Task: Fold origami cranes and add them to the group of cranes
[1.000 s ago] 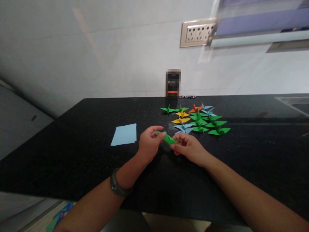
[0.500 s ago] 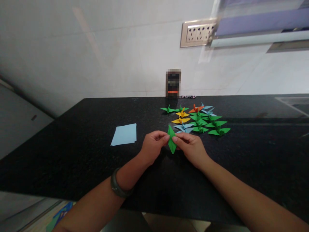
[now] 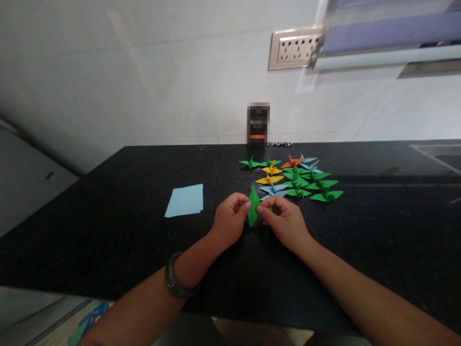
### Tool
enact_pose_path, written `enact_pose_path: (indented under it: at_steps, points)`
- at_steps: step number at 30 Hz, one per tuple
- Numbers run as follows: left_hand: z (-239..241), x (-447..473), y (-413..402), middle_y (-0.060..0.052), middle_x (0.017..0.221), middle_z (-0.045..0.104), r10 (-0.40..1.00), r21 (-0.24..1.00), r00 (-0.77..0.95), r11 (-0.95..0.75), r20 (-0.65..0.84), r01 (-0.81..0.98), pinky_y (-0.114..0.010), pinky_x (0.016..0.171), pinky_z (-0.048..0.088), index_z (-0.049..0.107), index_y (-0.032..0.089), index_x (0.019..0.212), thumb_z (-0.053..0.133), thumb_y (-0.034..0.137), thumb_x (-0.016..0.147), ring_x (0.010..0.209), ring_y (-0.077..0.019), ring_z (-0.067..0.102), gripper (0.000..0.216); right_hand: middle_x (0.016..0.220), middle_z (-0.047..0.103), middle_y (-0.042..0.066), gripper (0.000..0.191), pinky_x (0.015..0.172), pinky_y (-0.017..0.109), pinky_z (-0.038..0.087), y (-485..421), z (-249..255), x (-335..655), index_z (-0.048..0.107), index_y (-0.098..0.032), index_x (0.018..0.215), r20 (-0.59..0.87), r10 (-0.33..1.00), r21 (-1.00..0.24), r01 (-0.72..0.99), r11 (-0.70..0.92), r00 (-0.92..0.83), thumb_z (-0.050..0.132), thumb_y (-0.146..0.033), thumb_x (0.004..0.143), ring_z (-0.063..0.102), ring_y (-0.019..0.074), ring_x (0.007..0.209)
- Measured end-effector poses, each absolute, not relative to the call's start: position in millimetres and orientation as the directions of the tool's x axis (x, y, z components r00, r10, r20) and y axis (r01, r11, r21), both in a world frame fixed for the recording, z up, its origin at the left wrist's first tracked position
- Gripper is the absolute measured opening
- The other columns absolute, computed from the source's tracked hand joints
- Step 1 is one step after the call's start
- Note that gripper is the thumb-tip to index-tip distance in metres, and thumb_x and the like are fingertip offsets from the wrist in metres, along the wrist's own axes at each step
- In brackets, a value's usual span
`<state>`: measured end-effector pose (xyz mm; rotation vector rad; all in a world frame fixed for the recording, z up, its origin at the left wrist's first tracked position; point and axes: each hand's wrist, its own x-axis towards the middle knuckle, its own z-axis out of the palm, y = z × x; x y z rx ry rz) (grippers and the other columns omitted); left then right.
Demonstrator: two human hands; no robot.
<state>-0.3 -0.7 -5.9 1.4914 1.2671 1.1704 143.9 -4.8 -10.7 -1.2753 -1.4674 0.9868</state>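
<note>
A green folded paper (image 3: 253,207), a narrow diamond with a crease down its middle, is held upright just above the dark counter. My left hand (image 3: 232,216) pinches its left edge between thumb and fingers. On the opposite edge, the thumb and fingertips of my right hand (image 3: 284,218) close on the paper. Behind my hands stand several folded paper cranes: green cranes (image 3: 296,182), yellow cranes (image 3: 269,179), light blue cranes (image 3: 274,189) and an orange crane (image 3: 291,162). Left of my left hand lies a stack of light blue paper squares (image 3: 185,200).
The black speckled counter (image 3: 118,206) runs up to a pale tiled wall. Against that wall stands a blurred dark phone-like object (image 3: 258,125), a beaded strap (image 3: 281,144) beside it. A socket panel (image 3: 295,49) is mounted above.
The green folded paper has shifted slightly left and turned a little between my fingers. My right thumb has moved from its middle toward its right edge. The cranes and blue squares stay put.
</note>
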Motion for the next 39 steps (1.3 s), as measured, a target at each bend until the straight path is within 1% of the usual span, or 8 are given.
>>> enact_pose_path:
  at_steps: [6,12,16,20,24,30,36,39]
  points:
    - [-4.0,1.3,-4.8,0.003,0.061,0.054,0.983,0.928,0.024,-0.178,0.180,0.327,-0.020,0.049,0.038,0.056,0.017,0.071,0.053,0.029,0.076,0.053,-0.0098,0.050,0.013,0.058,0.054,-0.001,0.012,0.049,0.024,0.039,-7.3,-10.1,143.1,0.056,-0.018,0.068,0.174,0.984,-0.938,0.299,0.176,-0.034,0.058,-0.029,0.071,0.049,0.0119,0.051]
    - [-6.3,5.3,-7.1,-0.003,0.078,0.065,0.985,0.968,0.095,-0.162,0.146,0.191,-0.024,0.063,0.048,0.059,0.017,0.082,0.059,0.024,0.073,0.070,-0.0141,0.062,0.012,0.060,0.054,0.000,0.011,0.052,0.025,0.038,-8.9,-8.5,143.0,0.053,-0.019,0.064,0.336,0.941,-0.812,0.518,0.271,0.033,0.054,-0.024,0.074,0.049,0.0126,0.055]
    - [-7.5,5.6,-6.4,-0.003,0.073,0.066,0.990,0.971,0.036,-0.139,0.134,0.193,-0.024,0.060,0.048,0.060,0.016,0.077,0.062,0.025,0.070,0.065,-0.0141,0.062,0.011,0.062,0.055,0.000,0.009,0.052,0.025,0.038,-10.3,-6.6,140.8,0.053,-0.019,0.065,0.430,0.903,-0.718,0.608,0.340,0.003,0.054,-0.021,0.074,0.049,0.0125,0.055]
    - [-6.5,4.8,-4.9,-0.001,0.067,0.066,0.992,0.971,-0.025,-0.118,0.126,0.209,-0.021,0.054,0.045,0.060,0.016,0.074,0.063,0.023,0.068,0.061,-0.0130,0.061,0.009,0.065,0.058,0.002,0.007,0.055,0.025,0.040,-11.1,-5.8,139.3,0.055,-0.019,0.069,0.496,0.864,-0.643,0.635,0.428,-0.080,0.053,-0.020,0.076,0.052,0.0134,0.059]
    - [-6.4,4.3,-4.2,0.000,0.064,0.066,0.995,0.975,-0.028,-0.089,0.097,0.202,-0.020,0.052,0.044,0.059,0.016,0.071,0.064,0.020,0.066,0.059,-0.0127,0.061,0.008,0.067,0.059,0.002,0.005,0.056,0.025,0.042,-8.8,-8.5,139.0,0.057,-0.018,0.072,0.515,0.852,-0.643,0.615,0.456,-0.093,0.054,-0.018,0.075,0.054,0.0135,0.060]
    - [-7.6,5.9,-4.9,-0.003,0.073,0.068,0.997,0.986,0.026,-0.071,0.068,0.151,-0.022,0.059,0.047,0.062,0.014,0.077,0.062,0.023,0.068,0.066,-0.0139,0.063,0.012,0.064,0.059,0.001,0.006,0.054,0.023,0.041,-3.8,-10.4,141.9,0.058,-0.017,0.068,0.534,0.844,-0.622,0.650,0.438,-0.057,0.056,-0.016,0.073,0.054,0.0120,0.057]
    - [-7.9,6.3,-4.9,0.001,0.062,0.063,0.999,0.989,-0.001,-0.035,0.036,0.145,-0.020,0.052,0.043,0.060,0.014,0.072,0.062,0.023,0.068,0.056,-0.0106,0.058,0.010,0.063,0.058,0.004,0.014,0.056,0.024,0.043,-4.9,-7.6,142.1,0.058,-0.016,0.063,0.670,0.713,-0.401,0.706,0.584,-0.208,0.053,-0.015,0.077,0.054,0.0136,0.060]
    - [-8.8,6.5,-5.1,0.002,0.060,0.061,1.000,0.990,-0.009,-0.023,0.025,0.140,-0.019,0.051,0.043,0.059,0.014,0.071,0.061,0.023,0.068,0.054,-0.0096,0.056,0.010,0.067,0.061,0.007,0.018,0.060,0.025,0.045,-5.9,-6.3,140.8,0.061,-0.015,0.064,0.680,0.679,-0.342,0.700,0.627,-0.276,0.051,-0.015,0.080,0.057,0.0148,0.065]
